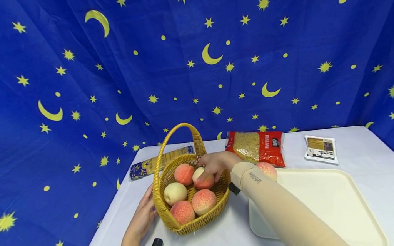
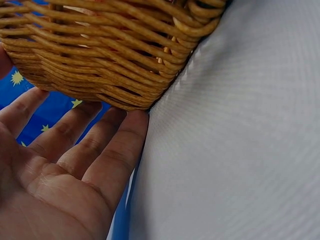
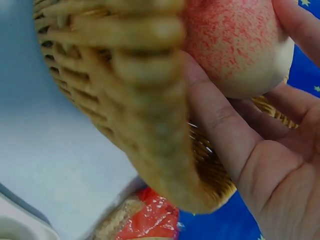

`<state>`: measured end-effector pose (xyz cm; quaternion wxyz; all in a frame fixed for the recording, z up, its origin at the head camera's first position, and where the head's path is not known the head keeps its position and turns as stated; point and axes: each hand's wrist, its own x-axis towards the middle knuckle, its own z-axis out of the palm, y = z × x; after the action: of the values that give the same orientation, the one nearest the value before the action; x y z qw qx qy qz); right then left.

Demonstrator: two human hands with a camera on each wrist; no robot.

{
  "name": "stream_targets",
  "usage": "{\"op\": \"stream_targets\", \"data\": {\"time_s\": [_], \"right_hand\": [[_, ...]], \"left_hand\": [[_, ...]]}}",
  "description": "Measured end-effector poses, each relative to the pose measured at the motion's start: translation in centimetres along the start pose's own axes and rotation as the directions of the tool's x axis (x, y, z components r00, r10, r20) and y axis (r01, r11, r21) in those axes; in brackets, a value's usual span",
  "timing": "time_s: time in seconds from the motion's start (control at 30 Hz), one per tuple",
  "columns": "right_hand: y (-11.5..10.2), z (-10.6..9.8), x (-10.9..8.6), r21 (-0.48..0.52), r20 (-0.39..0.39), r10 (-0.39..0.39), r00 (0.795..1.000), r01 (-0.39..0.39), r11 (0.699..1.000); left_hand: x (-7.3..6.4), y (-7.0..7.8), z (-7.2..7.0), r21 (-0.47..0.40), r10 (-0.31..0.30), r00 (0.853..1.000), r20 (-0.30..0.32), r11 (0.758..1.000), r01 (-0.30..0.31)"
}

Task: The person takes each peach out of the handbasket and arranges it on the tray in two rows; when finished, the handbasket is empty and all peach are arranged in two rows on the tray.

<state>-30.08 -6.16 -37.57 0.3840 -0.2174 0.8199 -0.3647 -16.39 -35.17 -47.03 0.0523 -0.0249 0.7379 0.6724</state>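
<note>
At the left side of the wicker basket (image 1: pixel 199 224), the left hand (image 1: pixel 142 216) lies with fingers nearly straight and spread, fingertips touching the outer weave low down. Behind the basket on that side is a blue-and-yellow packet (image 1: pixel 148 166). Inside the basket are a pale fruit (image 1: pixel 175 193) at left and three red peaches (image 1: pixel 204 202). In its back right part, the right hand (image 1: pixel 215 163) holds a two-toned peach (image 3: pixel 240 47), parted just to the fruit's width, thumb and fingers on opposite sides. Right of the basket stand a red bag (image 1: pixel 254 145), farther back, and a cream tray (image 1: pixel 323 202).
</note>
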Motion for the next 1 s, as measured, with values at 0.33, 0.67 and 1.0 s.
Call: {"op": "stream_targets", "data": {"time_s": [0.33,0.67,1.0], "right_hand": [[-0.1,-1.4,-1.4,-0.021,-0.007,-0.058,0.998,0.058,0.998],[0.5,-2.8,-3.0,-0.008,-0.041,-0.191,0.981,0.190,0.982],[1.5,-4.6,-6.2,-0.178,-0.106,-0.346,0.932,0.324,0.929]], "left_hand": [[0.1,-0.2,-0.1,0.008,-0.003,1.000,-0.006,1.000,0.003],[-0.1,0.1,-0.1,0.006,-0.001,1.000,0.004,1.000,0.001],[0.0,0.0,0.0,0.006,0.000,1.000,0.000,1.000,0.000]]}}
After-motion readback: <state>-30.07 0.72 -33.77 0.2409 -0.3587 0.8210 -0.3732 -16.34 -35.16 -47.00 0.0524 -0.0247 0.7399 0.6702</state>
